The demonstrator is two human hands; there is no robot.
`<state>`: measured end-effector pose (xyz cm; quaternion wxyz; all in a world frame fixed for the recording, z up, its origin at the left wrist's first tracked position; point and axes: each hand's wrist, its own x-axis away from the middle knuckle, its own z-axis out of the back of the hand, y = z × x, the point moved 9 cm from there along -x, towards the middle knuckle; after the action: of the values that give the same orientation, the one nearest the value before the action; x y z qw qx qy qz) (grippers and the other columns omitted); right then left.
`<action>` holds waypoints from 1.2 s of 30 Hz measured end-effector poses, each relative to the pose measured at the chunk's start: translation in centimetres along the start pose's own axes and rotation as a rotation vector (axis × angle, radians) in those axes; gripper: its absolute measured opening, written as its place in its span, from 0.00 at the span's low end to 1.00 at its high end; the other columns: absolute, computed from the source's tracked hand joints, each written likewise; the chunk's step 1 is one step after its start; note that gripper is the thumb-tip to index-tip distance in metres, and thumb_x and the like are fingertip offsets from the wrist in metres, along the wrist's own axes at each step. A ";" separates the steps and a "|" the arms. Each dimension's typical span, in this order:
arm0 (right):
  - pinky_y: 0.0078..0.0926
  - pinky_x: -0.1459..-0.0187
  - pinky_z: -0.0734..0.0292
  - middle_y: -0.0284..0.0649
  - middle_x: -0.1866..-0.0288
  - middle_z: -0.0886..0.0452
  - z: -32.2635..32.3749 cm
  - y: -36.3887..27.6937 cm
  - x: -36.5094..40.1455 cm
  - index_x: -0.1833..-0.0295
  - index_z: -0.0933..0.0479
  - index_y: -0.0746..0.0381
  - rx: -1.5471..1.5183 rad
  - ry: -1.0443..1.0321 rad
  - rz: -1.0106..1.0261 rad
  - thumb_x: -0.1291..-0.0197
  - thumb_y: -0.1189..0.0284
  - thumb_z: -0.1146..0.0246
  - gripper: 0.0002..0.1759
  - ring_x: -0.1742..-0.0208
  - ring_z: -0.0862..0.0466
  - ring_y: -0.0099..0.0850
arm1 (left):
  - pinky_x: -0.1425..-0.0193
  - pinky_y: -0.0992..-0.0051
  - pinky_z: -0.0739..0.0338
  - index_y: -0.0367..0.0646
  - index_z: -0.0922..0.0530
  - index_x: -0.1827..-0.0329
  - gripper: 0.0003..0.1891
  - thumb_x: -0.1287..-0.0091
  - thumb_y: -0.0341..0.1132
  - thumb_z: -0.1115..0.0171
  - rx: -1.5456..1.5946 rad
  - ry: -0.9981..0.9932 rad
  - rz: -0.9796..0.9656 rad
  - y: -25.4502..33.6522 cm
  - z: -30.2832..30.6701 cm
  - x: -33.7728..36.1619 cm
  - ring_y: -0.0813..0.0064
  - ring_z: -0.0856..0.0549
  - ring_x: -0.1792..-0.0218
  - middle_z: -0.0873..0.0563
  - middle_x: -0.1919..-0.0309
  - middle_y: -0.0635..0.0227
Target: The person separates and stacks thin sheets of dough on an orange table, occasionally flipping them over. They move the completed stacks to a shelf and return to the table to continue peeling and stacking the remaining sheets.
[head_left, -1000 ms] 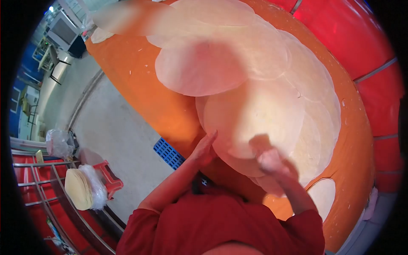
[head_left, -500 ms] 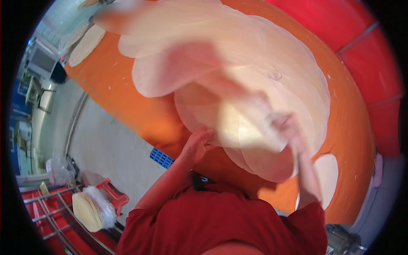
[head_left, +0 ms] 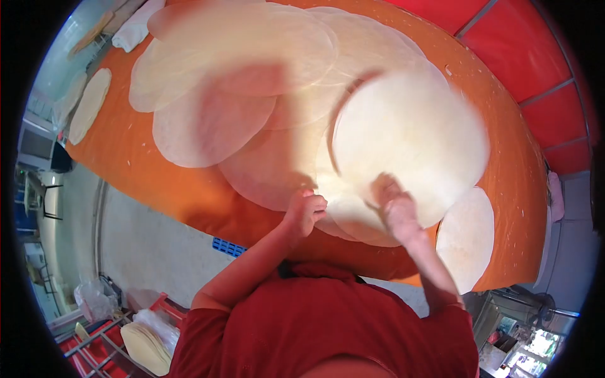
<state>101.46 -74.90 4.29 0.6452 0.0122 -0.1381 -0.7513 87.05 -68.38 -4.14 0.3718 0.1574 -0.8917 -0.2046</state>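
Thin, pale round dough sheets (head_left: 217, 135) lie overlapping in a wide spread on the orange-covered table (head_left: 167, 183). My right hand (head_left: 398, 211) is closed at the near side of one large round dough sheet (head_left: 416, 138), which is blurred and appears raised above the others, casting a dark shadow along its left edge. My left hand (head_left: 305, 211) is closed, fingers curled, at the near edge of the spread; what its fingertips hold, if anything, is hidden. Right of my right arm, a separate round dough sheet (head_left: 466, 239) lies at the table's edge.
Red padded panels (head_left: 517, 57) border the table's far right. Another pale sheet (head_left: 90, 104) rests at the left end. Below left, a rack (head_left: 107, 346) carries stacked round sheets (head_left: 145, 346) and plastic bags. A blue crate (head_left: 228, 247) stands on the floor beside the table.
My right hand has moved left, and the sheet at it, folded and blurred before, is now spread out flat. My left hand's fingers have curled in. The whole view has shifted slightly.
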 end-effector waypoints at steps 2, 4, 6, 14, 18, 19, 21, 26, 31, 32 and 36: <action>0.30 0.54 0.32 0.48 0.46 0.33 -0.9 -0.5 1.2 0.46 0.37 0.68 -0.187 0.021 -0.018 0.60 0.79 0.49 0.28 0.45 0.32 0.40 | 0.60 0.70 0.30 0.46 0.35 0.77 0.07 0.53 0.24 0.46 -0.152 0.025 -0.131 0.6 -1.5 1.5 0.75 0.27 0.70 0.31 0.77 0.72; 0.32 0.53 0.33 0.49 0.45 0.35 -1.2 -1.2 2.0 0.46 0.37 0.68 -0.374 0.040 -0.028 0.60 0.78 0.49 0.28 0.44 0.32 0.41 | 0.60 0.71 0.30 0.44 0.34 0.77 0.07 0.54 0.25 0.45 -0.076 0.053 -0.088 -1.1 -1.7 1.4 0.75 0.26 0.69 0.29 0.76 0.70; 0.35 0.50 0.35 0.49 0.42 0.37 0.7 -2.0 2.9 0.45 0.37 0.68 -0.243 0.291 -0.068 0.57 0.78 0.50 0.27 0.44 0.33 0.42 | 0.60 0.72 0.30 0.43 0.33 0.77 0.06 0.54 0.25 0.45 0.048 0.072 -0.002 -2.9 -1.1 1.5 0.75 0.26 0.70 0.28 0.75 0.69; 0.41 0.44 0.42 0.52 0.41 0.39 -0.2 -5.3 3.9 0.43 0.43 0.73 -0.570 0.358 -0.090 0.56 0.74 0.45 0.32 0.40 0.37 0.46 | 0.61 0.79 0.30 0.40 0.29 0.61 0.12 0.49 0.23 0.47 -0.174 -0.173 0.017 -1.6 -2.7 0.6 0.77 0.25 0.68 0.23 0.71 0.69; 0.36 0.46 0.39 0.51 0.45 0.34 -0.6 -3.3 3.3 0.46 0.36 0.72 -0.556 0.347 -0.096 0.55 0.75 0.43 0.27 0.45 0.32 0.40 | 0.60 0.78 0.30 0.38 0.30 0.54 0.17 0.49 0.25 0.46 -0.317 -0.297 -0.212 0.1 -4.9 0.4 0.76 0.24 0.65 0.22 0.65 0.66; 0.33 0.48 0.38 0.49 0.49 0.31 -2.5 -1.1 2.9 0.52 0.32 0.71 -0.836 0.041 -0.261 0.54 0.76 0.43 0.21 0.48 0.30 0.36 | 0.60 0.78 0.30 0.38 0.30 0.53 0.17 0.49 0.26 0.46 -0.271 -0.238 -0.137 0.0 -4.5 0.5 0.76 0.24 0.65 0.22 0.63 0.65; 0.26 0.53 0.34 0.43 0.59 0.26 -1.9 2.5 3.2 0.62 0.25 0.68 -1.322 -0.098 -0.424 0.52 0.77 0.42 0.10 0.56 0.27 0.28 | 0.58 0.77 0.30 0.38 0.30 0.53 0.17 0.48 0.27 0.47 -0.293 -0.172 -0.105 0.6 -3.1 0.5 0.73 0.23 0.63 0.22 0.63 0.65; 0.19 0.68 0.28 0.34 0.69 0.24 8.4 19.0 2.8 0.64 0.27 0.63 -0.996 0.217 -0.500 0.52 0.69 0.38 0.11 0.71 0.25 0.21 | 0.54 0.74 0.29 0.35 0.31 0.57 0.14 0.47 0.26 0.48 -0.147 0.026 -0.318 7.1 2.9 2.1 0.69 0.23 0.61 0.23 0.64 0.61; 0.20 0.65 0.29 0.37 0.68 0.23 19.2 21.0 1.7 0.62 0.28 0.67 -1.137 0.407 -0.487 0.49 0.74 0.43 0.09 0.69 0.25 0.24 | 0.47 0.69 0.31 0.33 0.31 0.59 0.12 0.46 0.26 0.48 0.040 0.114 -0.599 19.5 10.3 1.0 0.65 0.25 0.57 0.25 0.61 0.53; 0.20 0.64 0.29 0.37 0.68 0.23 20.7 20.2 1.6 0.62 0.27 0.67 -1.078 0.531 -0.448 0.49 0.74 0.44 0.09 0.69 0.25 0.24 | 0.46 0.67 0.31 0.32 0.32 0.58 0.12 0.46 0.26 0.48 0.163 0.102 -0.542 21.3 11.8 -1.2 0.63 0.26 0.55 0.26 0.59 0.51; 0.21 0.62 0.29 0.38 0.66 0.24 17.9 21.0 0.7 0.58 0.29 0.67 -1.218 0.644 -0.467 0.51 0.75 0.44 0.13 0.67 0.25 0.25 | 0.46 0.61 0.32 0.31 0.36 0.56 0.14 0.44 0.25 0.49 0.466 0.350 -0.211 25.3 14.2 -8.6 0.58 0.29 0.51 0.29 0.55 0.49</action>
<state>118.08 -74.84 26.29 0.3691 -0.0996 0.5075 -0.7722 79.26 -39.22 -6.22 0.4501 0.3630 -0.8159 -0.0021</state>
